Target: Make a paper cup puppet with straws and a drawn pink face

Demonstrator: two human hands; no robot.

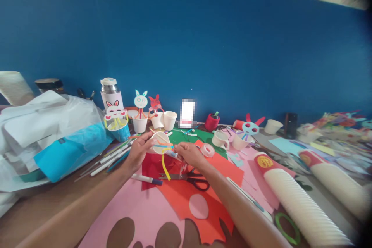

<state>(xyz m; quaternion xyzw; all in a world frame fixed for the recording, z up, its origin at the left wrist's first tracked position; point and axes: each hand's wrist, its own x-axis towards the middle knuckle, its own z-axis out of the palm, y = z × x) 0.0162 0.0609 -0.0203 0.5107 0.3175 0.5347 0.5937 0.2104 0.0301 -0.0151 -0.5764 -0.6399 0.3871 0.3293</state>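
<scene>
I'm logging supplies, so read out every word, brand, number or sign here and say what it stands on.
No text is readable.
White markers: dark print, too small and blurred.
Red wrappers on the cup stacks: round gold emblems, any lettering too blurred.
White object at the wall: pixelated, unreadable.

The bare left forearm (87,201) and right forearm (229,197) slant forward and inward, the left hand (140,148) loosely curled, the right hand (188,153) near it but apart, folded more tightly with fingertips pinched.
</scene>
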